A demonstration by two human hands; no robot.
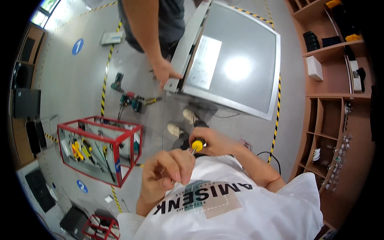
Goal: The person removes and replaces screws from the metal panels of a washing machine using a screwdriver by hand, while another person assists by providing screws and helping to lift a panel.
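A screwdriver with a yellow and black handle (197, 145) is held in front of my white shirt. My right hand (212, 141) is closed around the handle, and some of its fingers are hidden. Its thin metal shaft runs down into my left hand (170, 170), whose thumb and fingers pinch it near the tip. Beyond my hands stands a large box-shaped appliance (252, 44) with a grey top and a pale metal rim. A printed sheet (206, 62) lies on that top. Another person's hand (163, 72) touches the near left corner of its side panel.
On the floor to the left lie power drills (134, 103) and pliers (152, 100). A red-framed tool cart (120, 138) holding several hand tools stands nearer. Wooden shelves (324, 94) line the right side. A black cable (272, 155) runs across the floor by the yellow-black tape (276, 124).
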